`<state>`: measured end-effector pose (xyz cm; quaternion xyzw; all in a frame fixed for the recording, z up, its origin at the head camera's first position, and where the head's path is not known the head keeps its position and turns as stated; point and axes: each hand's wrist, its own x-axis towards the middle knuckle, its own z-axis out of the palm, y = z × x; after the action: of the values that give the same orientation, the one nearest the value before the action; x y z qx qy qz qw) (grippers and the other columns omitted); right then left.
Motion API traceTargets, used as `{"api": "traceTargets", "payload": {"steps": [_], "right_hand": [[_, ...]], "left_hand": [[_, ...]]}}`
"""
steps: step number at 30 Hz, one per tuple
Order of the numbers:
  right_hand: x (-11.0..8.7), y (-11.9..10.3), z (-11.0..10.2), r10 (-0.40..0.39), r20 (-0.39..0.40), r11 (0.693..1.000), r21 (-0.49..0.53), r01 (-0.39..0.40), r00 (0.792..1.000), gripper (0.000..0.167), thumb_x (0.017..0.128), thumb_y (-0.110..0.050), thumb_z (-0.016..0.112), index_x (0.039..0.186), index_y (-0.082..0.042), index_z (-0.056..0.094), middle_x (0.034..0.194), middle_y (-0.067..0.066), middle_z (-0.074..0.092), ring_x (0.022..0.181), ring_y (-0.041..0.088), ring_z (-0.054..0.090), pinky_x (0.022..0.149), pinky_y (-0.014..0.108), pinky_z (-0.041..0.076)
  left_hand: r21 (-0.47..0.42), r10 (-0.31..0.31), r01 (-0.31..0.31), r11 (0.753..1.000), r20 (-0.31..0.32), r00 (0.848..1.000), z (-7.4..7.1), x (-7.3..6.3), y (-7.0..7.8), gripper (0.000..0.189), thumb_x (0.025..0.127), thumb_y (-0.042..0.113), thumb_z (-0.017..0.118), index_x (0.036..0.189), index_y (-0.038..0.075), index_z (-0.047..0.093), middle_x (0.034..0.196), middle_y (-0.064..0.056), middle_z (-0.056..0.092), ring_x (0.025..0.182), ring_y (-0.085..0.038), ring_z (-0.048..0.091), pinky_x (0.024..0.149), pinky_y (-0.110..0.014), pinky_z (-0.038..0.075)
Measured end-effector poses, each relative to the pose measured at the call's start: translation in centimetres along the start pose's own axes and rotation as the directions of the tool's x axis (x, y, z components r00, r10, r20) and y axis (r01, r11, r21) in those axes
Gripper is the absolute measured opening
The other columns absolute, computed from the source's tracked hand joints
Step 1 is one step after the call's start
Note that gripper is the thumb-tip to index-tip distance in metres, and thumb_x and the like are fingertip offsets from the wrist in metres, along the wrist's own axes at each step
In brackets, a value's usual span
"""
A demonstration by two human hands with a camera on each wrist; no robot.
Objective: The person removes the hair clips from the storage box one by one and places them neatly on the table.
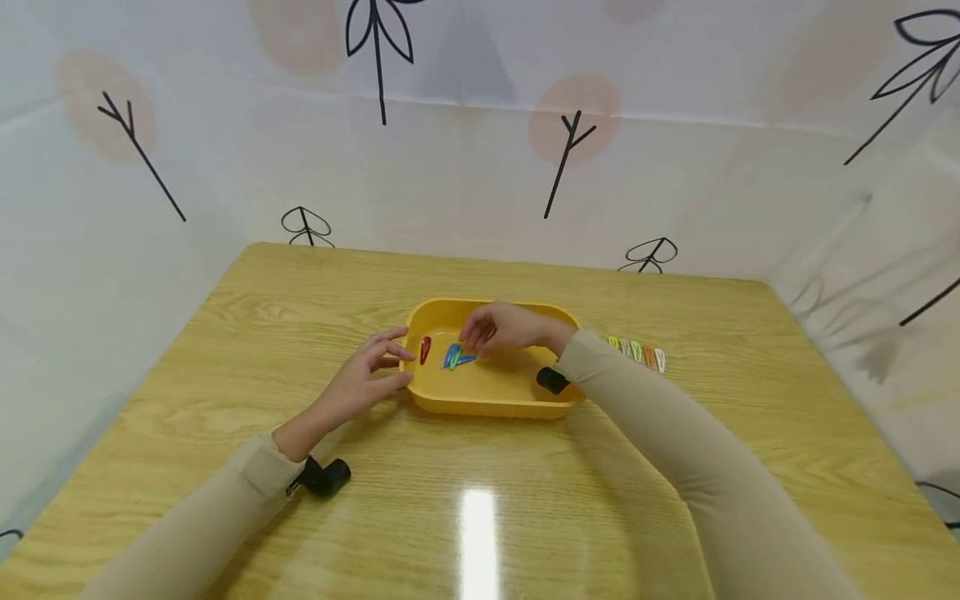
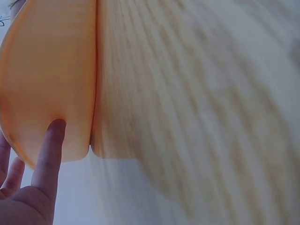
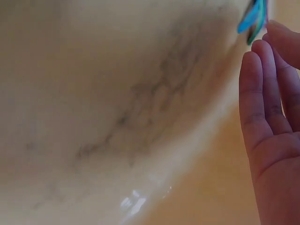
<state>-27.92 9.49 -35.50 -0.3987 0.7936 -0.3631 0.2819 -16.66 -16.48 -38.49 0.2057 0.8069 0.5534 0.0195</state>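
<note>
the beige sleeves (image 1: 705,467) lie nearest, the right one crossing the right wall of the orange tray (image 1: 487,408). inside, left of centre, blue and green clips (image 1: 452,357) overlap lengthwise, one blue end pointing right; a red clip (image 1: 425,350) beside the left wall runs near to far. bare floor opens before the pile. the left hand (image 1: 360,379) spreads its fingers against the tray; the right hand (image 1: 506,327) bends over the pile, its grip unclear. on the surface (image 1: 405,517) rightward, five clips (image 1: 637,351) form a row.
</note>
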Motion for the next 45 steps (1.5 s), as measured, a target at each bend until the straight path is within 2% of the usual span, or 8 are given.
{"api": "traceTargets", "payload": {"steps": [5, 13, 33, 38, 45], "right_hand": [[0.6, 0.0, 0.3, 0.012, 0.041, 0.999, -0.046, -0.010, 0.999, 0.027, 0.082, 0.009, 0.064, 0.109, 0.006, 0.060, 0.099, 0.014, 0.064, 0.090, 0.022, 0.061, 0.081, 0.028, 0.051], [0.9, -0.2, 0.2, 0.012, 0.068, 0.984, -0.181, 0.000, 0.998, 0.026, 0.082, 0.007, 0.064, 0.107, 0.003, 0.062, 0.091, 0.009, 0.063, 0.082, 0.016, 0.058, 0.077, 0.026, 0.050], [1.1, -0.1, 0.9, -0.036, 0.069, 0.964, -0.262, 0.053, 0.997, 0.022, 0.081, 0.004, 0.067, 0.102, 0.000, 0.063, 0.088, 0.006, 0.062, 0.079, 0.014, 0.055, 0.073, 0.023, 0.049], [1.1, 0.0, 1.3, -0.045, 0.055, 0.955, -0.290, 0.059, 0.997, 0.021, 0.080, 0.005, 0.067, 0.100, -0.002, 0.065, 0.084, 0.003, 0.061, 0.076, 0.012, 0.054, 0.070, 0.022, 0.049], [0.5, -0.3, 1.1, -0.061, 0.106, 0.955, -0.283, 0.089, 0.992, 0.019, 0.083, 0.007, 0.062, 0.100, -0.001, 0.065, 0.081, 0.009, 0.061, 0.069, 0.012, 0.050, 0.064, 0.022, 0.047]], "left_hand": [[-0.004, 0.001, -0.001, 1.000, 0.005, 1.000, 0.0, 0.1, 0.0, 0.021, 0.087, 0.007, 0.065, 0.103, -0.004, 0.059, 0.144, -0.013, 0.034, 0.122, -0.033, 0.042, 0.098, -0.047, 0.040], [-0.002, -0.002, 0.002, 1.000, 0.004, 1.000, -0.1, 0.1, 0.1, 0.020, 0.087, 0.007, 0.065, 0.102, -0.004, 0.059, 0.144, -0.013, 0.034, 0.123, -0.033, 0.041, 0.097, -0.047, 0.041], [-0.024, 0.007, -0.006, 1.000, 0.011, 1.000, 0.0, 0.1, -0.2, 0.020, 0.087, 0.006, 0.064, 0.103, -0.005, 0.058, 0.144, -0.013, 0.033, 0.122, -0.034, 0.042, 0.098, -0.048, 0.040], [-0.001, 0.002, -0.002, 1.000, 0.011, 1.000, -0.2, 0.0, 0.0, 0.020, 0.087, 0.007, 0.065, 0.103, -0.004, 0.058, 0.144, -0.012, 0.033, 0.122, -0.034, 0.042, 0.098, -0.047, 0.040], [-0.003, 0.001, -0.001, 1.000, 0.003, 1.000, -0.1, 0.0, -0.2, 0.019, 0.087, 0.007, 0.065, 0.101, -0.003, 0.059, 0.144, -0.014, 0.034, 0.121, -0.035, 0.043, 0.098, -0.047, 0.041]]}}
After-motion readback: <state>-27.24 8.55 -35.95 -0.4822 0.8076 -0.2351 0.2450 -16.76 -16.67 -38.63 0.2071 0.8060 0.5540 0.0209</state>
